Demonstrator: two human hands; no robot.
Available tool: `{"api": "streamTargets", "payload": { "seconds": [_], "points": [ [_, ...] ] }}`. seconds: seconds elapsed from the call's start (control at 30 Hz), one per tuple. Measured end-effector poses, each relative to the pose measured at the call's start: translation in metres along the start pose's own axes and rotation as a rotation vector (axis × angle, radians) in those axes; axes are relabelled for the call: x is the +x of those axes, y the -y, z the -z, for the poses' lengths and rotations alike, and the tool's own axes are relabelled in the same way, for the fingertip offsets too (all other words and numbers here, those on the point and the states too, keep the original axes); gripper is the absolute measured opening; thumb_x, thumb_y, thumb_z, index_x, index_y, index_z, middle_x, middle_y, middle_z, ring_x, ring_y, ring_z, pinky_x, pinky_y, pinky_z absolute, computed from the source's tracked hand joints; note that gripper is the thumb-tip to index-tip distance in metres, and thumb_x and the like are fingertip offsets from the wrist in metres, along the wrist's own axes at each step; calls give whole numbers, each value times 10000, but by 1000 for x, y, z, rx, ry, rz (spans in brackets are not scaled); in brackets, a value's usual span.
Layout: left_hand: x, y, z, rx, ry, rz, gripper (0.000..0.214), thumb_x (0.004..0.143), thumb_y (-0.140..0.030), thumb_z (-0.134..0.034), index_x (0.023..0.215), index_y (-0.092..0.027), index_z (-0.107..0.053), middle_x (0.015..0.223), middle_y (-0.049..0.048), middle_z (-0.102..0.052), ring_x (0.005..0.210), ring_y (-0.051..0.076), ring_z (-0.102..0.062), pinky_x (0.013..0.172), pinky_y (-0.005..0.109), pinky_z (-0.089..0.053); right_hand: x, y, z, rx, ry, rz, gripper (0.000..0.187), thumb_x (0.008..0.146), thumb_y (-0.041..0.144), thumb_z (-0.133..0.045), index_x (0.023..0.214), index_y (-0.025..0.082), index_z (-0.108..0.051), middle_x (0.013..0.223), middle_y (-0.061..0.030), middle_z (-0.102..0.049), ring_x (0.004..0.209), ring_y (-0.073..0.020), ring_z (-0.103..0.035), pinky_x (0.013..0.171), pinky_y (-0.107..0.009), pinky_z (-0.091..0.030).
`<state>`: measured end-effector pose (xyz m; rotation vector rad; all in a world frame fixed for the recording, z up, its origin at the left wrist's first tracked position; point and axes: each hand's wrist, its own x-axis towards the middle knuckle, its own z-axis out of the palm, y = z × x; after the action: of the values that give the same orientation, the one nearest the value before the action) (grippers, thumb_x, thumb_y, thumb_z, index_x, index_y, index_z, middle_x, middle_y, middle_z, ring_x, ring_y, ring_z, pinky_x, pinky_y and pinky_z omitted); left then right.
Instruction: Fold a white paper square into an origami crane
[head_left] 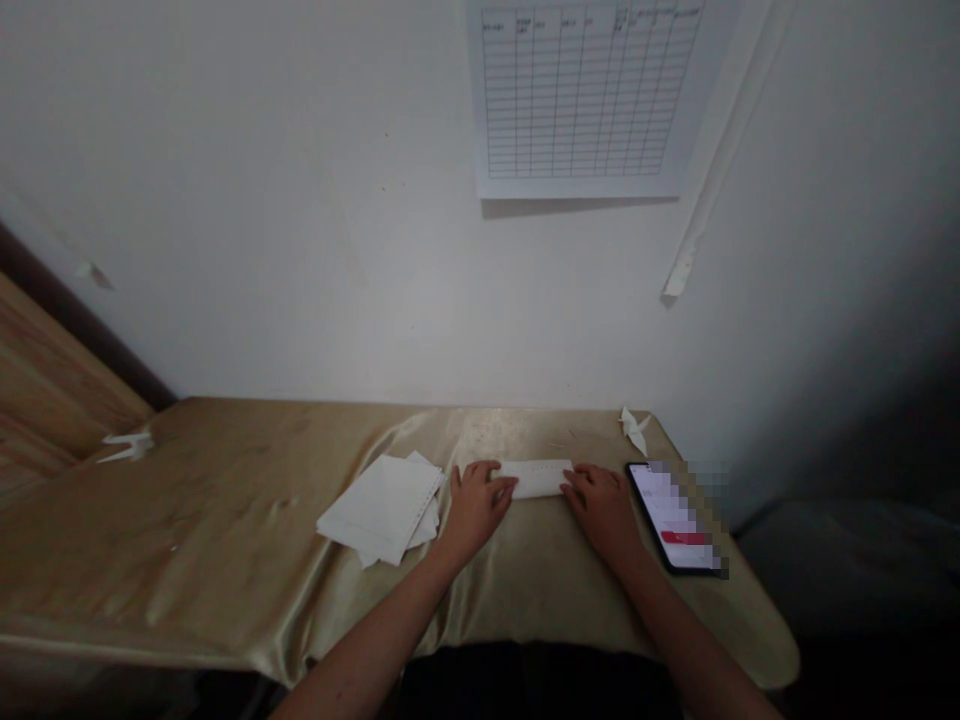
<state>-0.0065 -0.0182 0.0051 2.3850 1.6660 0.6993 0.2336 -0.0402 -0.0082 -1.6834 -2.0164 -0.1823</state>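
**A folded paper strip [534,479] held down on a satin-covered desk [187,530]**

A white wall [225,200] rises behind the desk, and a printed grid chart [585,95] is fixed to it above and beyond the folded paper strip; its column headings are too small to be read. A wooden panel [45,380] is seen far to the left of the strip.

A stack of loose white sheets [382,510] lies left of the strip, beyond the left grip [476,510]. A smartphone [671,520] lies to its right, just past the right grip [600,510]; its screen is blurred apart from a red bar, so no brand or wording can be read. A paper crane [634,430] is placed beyond the strip, and a paper figure [127,447] lies far to its left.

The strip is laid level, its ends overlapped by both grips, though whether either is clamped on it cannot be told. Even pressure from both sides would best keep its fold straight.
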Motion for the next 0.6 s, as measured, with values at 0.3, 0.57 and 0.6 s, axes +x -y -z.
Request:
{"api": "streamTargets", "payload": {
  "seconds": [0.3,0.57,0.6],
  "points": [
    [0,3,-2,39,39,-50,249,977,-348,-543,1170,-369,-698,1427,14,-593,1411,295,-404,1141,725,-160,-1,2,1,-18,2,13,296,975,321,-512,1179,221,-701,1137,-106,-683,1044,-241,-615,956,-408,-418],
    [-1,4,-2,104,46,-81,316,981,-359,-524,1274,-393,-637,1451,15,-569,1419,312,-395,1144,734,-165,-1,3,3,-23,-26,30,251,975,292,-519,1098,234,-730,1118,-82,-703,1039,-224,-616,994,-398,-391],
    [-1,4,-2,114,44,-84,321,982,-361,-523,1282,-400,-632,1451,12,-569,1417,313,-397,1145,734,-163,-1,4,3,-32,-22,30,253,977,291,-516,1099,237,-731,1119,-80,-705,1040,-223,-616,992,-396,-388]
  ]
}}
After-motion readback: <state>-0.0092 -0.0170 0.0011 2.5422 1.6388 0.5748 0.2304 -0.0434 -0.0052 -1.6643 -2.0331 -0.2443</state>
